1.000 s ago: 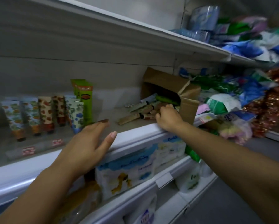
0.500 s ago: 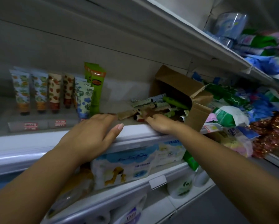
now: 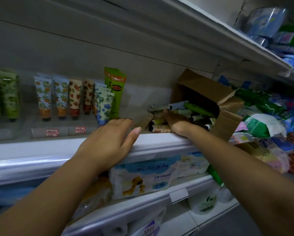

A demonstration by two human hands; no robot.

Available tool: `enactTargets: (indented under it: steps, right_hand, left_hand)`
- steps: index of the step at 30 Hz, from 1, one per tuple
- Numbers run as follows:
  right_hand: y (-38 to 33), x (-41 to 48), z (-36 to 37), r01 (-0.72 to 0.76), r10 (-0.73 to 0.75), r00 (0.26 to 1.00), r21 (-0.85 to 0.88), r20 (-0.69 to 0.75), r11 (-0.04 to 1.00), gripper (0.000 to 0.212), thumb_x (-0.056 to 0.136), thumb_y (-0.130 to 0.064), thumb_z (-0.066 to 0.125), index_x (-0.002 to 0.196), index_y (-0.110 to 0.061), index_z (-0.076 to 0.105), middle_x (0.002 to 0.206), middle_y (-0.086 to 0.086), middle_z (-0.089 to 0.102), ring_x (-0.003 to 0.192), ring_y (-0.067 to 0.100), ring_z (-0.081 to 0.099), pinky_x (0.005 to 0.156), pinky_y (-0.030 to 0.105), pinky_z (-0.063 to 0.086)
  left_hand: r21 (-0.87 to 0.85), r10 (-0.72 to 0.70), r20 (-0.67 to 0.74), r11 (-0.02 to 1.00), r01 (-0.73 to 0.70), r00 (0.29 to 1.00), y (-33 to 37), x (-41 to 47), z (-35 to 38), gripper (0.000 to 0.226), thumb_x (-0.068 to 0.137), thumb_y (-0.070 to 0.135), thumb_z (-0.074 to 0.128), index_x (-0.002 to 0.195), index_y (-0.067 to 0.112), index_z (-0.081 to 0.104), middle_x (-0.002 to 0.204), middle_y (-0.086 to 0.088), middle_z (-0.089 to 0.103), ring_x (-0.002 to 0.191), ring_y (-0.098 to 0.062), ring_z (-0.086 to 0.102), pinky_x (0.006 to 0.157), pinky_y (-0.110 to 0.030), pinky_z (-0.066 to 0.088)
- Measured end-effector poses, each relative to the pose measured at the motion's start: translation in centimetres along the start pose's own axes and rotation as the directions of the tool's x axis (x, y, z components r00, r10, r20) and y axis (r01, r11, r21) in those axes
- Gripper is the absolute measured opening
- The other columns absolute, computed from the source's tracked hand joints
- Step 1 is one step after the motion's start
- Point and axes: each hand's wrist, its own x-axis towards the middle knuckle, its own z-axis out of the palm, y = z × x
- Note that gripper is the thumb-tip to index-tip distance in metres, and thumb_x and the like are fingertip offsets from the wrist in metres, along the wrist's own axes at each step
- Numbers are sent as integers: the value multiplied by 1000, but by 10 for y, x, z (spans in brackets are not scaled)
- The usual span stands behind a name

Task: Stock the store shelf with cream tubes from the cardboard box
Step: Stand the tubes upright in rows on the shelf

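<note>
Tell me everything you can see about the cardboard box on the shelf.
The cardboard box is plain brown, creased and worn, with a ragged tear where its front flap bends outward. It lies tipped on its side on the shelf, with its open mouth facing left. Cream tubes spill out of the mouth in a loose pile. The right hand reaches into that pile at the opening; whether it touches the cardboard is unclear. Green packets crowd the box's right side.
</note>
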Motion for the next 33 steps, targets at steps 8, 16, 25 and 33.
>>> enactTargets:
  steps: [8,16,25,33]
  right_hand:
    - [-1,-44,-13,256,-274,962,326,10,910,86,78,-81,52,151,-40,34,141,-14,45,131,9,43,101,21,37]
    - [3,-35,-11,400,-400,913,21,84,916,108,58,-91,60,146,-31,46,152,-9,43,135,13,44,112,32,40]
    - [-2,-23,0,346,-345,938,101,-21,933,63,81,-62,69,131,-26,59,134,-2,60,121,19,57,99,29,47]
    - [-1,-23,20,240,-171,953,276,-251,931,68,77,-66,72,128,-22,64,131,3,64,117,26,59,98,34,49]
  left_hand:
    - [-71,-37,-32,997,35,999,-2,1,0,38,101,57,32,118,33,57,113,10,62,102,-13,57,82,-37,47]
    - [-154,-19,-157,988,-6,987,-7,0,1,30,97,50,55,119,33,64,119,8,68,109,-15,61,90,-41,53]
    - [-125,9,-139,992,-27,990,-12,3,2,28,99,49,52,120,35,65,117,13,68,109,-11,59,92,-41,53]
    - [2,96,-176,995,-97,980,-8,-5,2,28,102,44,47,116,31,68,108,6,68,101,-16,60,82,-45,54]
